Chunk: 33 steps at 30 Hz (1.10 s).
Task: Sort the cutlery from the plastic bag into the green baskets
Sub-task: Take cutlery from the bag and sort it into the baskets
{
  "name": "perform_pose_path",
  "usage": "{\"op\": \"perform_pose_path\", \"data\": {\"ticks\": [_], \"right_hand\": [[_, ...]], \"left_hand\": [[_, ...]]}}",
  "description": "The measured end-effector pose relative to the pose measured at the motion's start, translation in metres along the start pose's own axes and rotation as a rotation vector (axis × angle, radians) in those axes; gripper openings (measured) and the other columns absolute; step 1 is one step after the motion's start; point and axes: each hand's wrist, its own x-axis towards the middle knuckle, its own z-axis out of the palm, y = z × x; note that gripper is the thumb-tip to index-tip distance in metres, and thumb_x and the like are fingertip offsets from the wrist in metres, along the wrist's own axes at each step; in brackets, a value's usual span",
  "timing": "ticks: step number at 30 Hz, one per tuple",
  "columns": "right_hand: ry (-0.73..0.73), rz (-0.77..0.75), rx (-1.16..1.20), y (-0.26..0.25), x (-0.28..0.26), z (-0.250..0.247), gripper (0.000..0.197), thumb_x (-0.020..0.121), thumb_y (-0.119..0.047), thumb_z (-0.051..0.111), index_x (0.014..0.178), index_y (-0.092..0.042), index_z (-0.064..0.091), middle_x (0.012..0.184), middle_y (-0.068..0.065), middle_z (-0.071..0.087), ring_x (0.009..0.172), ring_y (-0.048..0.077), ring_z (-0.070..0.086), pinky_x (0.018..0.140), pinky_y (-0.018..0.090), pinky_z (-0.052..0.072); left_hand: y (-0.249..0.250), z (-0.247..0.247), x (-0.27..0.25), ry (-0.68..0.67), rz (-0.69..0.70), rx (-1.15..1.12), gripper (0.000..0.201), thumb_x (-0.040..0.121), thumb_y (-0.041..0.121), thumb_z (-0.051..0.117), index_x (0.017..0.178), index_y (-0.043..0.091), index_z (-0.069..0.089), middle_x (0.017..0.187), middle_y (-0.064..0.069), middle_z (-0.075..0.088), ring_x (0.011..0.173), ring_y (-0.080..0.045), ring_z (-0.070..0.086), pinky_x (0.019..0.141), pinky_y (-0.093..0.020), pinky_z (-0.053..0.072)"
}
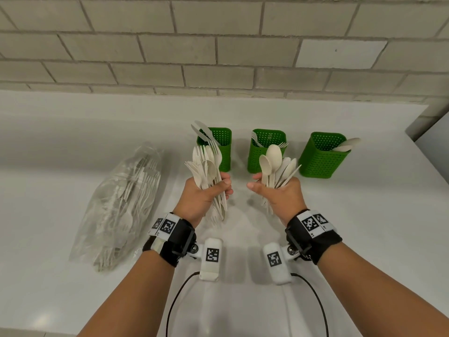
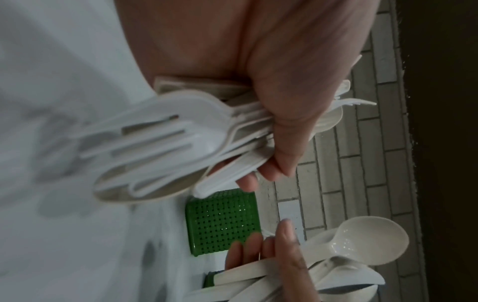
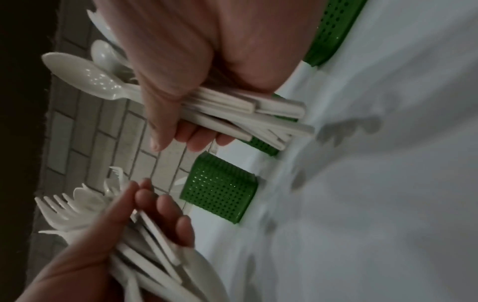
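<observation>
My left hand (image 1: 209,190) grips a mixed bundle of cream plastic forks and spoons (image 1: 205,166), heads up; the same bundle (image 2: 165,143) fills the left wrist view. My right hand (image 1: 274,190) grips a bundle of spoons (image 1: 277,164), whose handles (image 3: 245,114) show in the right wrist view. Three green perforated baskets stand behind the hands: the left basket (image 1: 224,152) holds knives, the middle basket (image 1: 255,156) forks, the right basket (image 1: 320,161) spoons. A clear plastic bag (image 1: 121,205) with more cutlery lies at the left.
The white counter (image 1: 340,215) ends at a grey brick wall (image 1: 218,57) behind the baskets. A grey panel (image 1: 432,135) stands at the far right edge. Black cables (image 1: 313,295) hang from the wrist cameras near the front.
</observation>
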Motion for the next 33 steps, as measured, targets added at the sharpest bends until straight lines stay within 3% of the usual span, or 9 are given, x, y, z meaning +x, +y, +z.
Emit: {"op": "perform_pose_path", "data": {"ticks": [4,8,13,16,19,22,24,28,33], "right_hand": [[-0.109,0.109,-0.103,0.009,-0.005,0.003,0.01,0.082,-0.002,0.074,0.082,-0.011,0.072,0.075,0.005,0.069,0.069,0.015,0.064,0.076,0.035,0.054],[-0.067,0.077,-0.038,-0.005,-0.006,0.013,0.008,0.087,-0.02,0.072,0.091,-0.014,0.072,0.057,0.003,0.055,0.053,0.016,0.049,0.057,0.031,0.046],[-0.288,0.032,0.034,-0.028,-0.014,0.025,0.01,0.082,-0.006,0.075,0.076,-0.002,0.068,0.061,0.013,0.063,0.053,0.021,0.058,0.055,0.028,0.05],[-0.104,0.075,-0.04,-0.024,-0.005,0.022,0.021,0.088,-0.016,0.07,0.068,-0.009,0.065,0.055,0.001,0.059,0.05,0.013,0.055,0.055,0.027,0.046],[0.085,0.167,0.126,-0.031,0.006,0.017,0.016,0.093,-0.023,0.064,0.08,-0.013,0.066,0.065,0.004,0.064,0.059,0.017,0.059,0.057,0.032,0.049],[0.115,0.208,0.401,-0.043,0.008,0.015,0.007,0.097,-0.017,0.057,0.093,-0.013,0.062,0.071,0.006,0.067,0.063,0.02,0.067,0.061,0.035,0.058],[0.068,0.208,0.392,-0.042,0.006,0.012,0.006,0.094,-0.009,0.061,0.089,-0.011,0.058,0.065,0.005,0.058,0.049,0.017,0.057,0.053,0.034,0.055],[-0.14,0.182,0.028,-0.029,-0.005,-0.002,0.032,0.074,0.003,0.078,0.076,-0.015,0.052,0.058,0.001,0.04,0.044,0.012,0.035,0.044,0.025,0.034],[-0.623,0.08,-0.648,-0.021,-0.028,-0.013,0.043,0.063,-0.004,0.087,0.084,-0.024,0.056,0.075,-0.013,0.059,0.062,-0.008,0.056,0.059,0.011,0.042]], "left_hand": [[-0.001,0.003,-0.002,-0.034,-0.041,-0.009,0.013,0.086,0.001,0.067,0.099,0.003,0.067,0.079,-0.005,0.067,0.073,-0.022,0.066,0.071,-0.029,0.055],[0.001,0.005,-0.007,-0.141,-0.081,0.046,0.01,0.089,0.001,0.064,0.098,0.002,0.067,0.074,-0.002,0.067,0.067,-0.017,0.064,0.065,-0.027,0.054],[0.002,0.01,-0.007,-0.218,-0.14,0.08,0.019,0.087,0.001,0.066,0.106,0.0,0.069,0.085,-0.012,0.073,0.071,-0.019,0.07,0.067,-0.028,0.057],[0.001,0.008,-0.01,-0.263,-0.205,0.001,0.021,0.083,0.003,0.066,0.104,-0.001,0.068,0.093,-0.015,0.074,0.08,-0.024,0.072,0.071,-0.03,0.058],[-0.002,0.004,-0.01,-0.222,-0.248,-0.106,0.018,0.09,-0.003,0.056,0.103,-0.001,0.067,0.093,-0.015,0.075,0.081,-0.024,0.073,0.07,-0.03,0.059],[-0.003,0.001,-0.007,-0.127,-0.23,-0.128,0.018,0.093,-0.004,0.052,0.103,0.002,0.066,0.089,-0.01,0.075,0.074,-0.018,0.072,0.068,-0.027,0.059],[-0.002,-0.001,-0.004,-0.066,-0.175,-0.107,0.017,0.093,-0.003,0.053,0.102,0.002,0.066,0.088,-0.008,0.076,0.061,-0.014,0.067,0.061,-0.024,0.056],[0.002,-0.006,0.002,0.042,-0.106,-0.128,0.012,0.093,0.0,0.054,0.099,0.001,0.065,0.083,-0.007,0.075,0.05,-0.012,0.057,0.054,-0.022,0.05],[0.0,-0.026,0.002,0.065,-0.127,-0.111,0.011,0.095,0.006,0.055,0.099,0.002,0.065,0.066,-0.003,0.064,0.048,-0.012,0.053,0.049,-0.022,0.047]]}}
